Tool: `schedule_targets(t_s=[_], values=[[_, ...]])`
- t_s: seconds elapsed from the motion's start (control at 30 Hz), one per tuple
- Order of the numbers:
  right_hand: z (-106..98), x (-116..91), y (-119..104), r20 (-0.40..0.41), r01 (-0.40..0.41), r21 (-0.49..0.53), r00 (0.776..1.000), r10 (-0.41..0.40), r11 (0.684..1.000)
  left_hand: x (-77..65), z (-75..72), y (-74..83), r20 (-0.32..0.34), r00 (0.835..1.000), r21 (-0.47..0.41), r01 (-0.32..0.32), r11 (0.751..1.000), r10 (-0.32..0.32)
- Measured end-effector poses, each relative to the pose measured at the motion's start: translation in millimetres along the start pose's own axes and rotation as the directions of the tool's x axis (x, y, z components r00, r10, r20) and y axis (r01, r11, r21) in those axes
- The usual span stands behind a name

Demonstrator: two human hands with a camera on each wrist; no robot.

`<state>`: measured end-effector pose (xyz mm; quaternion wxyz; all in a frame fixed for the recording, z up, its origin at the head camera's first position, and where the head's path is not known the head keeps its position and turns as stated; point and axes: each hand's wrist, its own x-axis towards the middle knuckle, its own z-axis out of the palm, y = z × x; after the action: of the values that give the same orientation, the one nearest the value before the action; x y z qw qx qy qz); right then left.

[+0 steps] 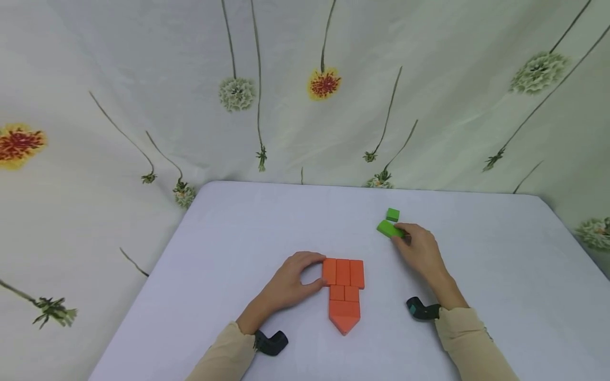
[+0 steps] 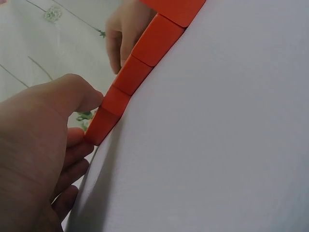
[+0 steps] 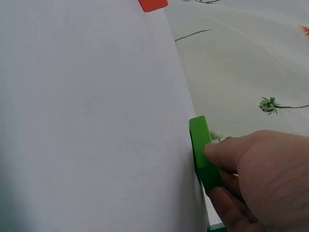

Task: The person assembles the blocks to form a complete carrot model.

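Several orange wooden blocks lie together on the white table [image 1: 229, 227]. Three upright rectangles form the top row, two small squares [image 1: 344, 293] sit below, and a pointed piece [image 1: 344, 315] faces my body. With thumb and forefinger, my left hand [image 1: 288, 280] pinches the ends of the leftmost orange rectangle [image 1: 329, 272]. Farther back on the right, my right hand [image 1: 421, 251] grips a green rectangular block [image 1: 388, 228], seen close up in the right wrist view between thumb and fingers. Just behind it lies a small green block [image 1: 393, 214], apart from the hand.
A pale cloth [image 1: 295, 121] printed with flowers hangs behind the table and down its left side. Each wrist wears a black camera; the left camera [image 1: 271, 343] is near the orange blocks. The table's far edge runs behind the green blocks.
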<state>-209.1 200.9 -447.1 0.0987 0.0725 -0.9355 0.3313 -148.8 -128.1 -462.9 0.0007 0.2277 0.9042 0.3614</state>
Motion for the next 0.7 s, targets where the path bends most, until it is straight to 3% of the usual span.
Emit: schedule_targets(t_s=[0.4, 0.7], values=[[3.3, -1.4, -7.7, 0.046, 0.030, 0.091, 0.998, -0.034, 0.995, -0.7, 0.7, 1.6, -0.008, 1.000, -0.003, 0.012, 1.000, -0.012], [7.8, -3.2, -17.7, 0.085, 0.152, 0.104, 0.983, -0.161, 0.983, 0.0, 0.1, 0.8, -0.007, 1.000, -0.001, -0.008, 1.000, 0.008]])
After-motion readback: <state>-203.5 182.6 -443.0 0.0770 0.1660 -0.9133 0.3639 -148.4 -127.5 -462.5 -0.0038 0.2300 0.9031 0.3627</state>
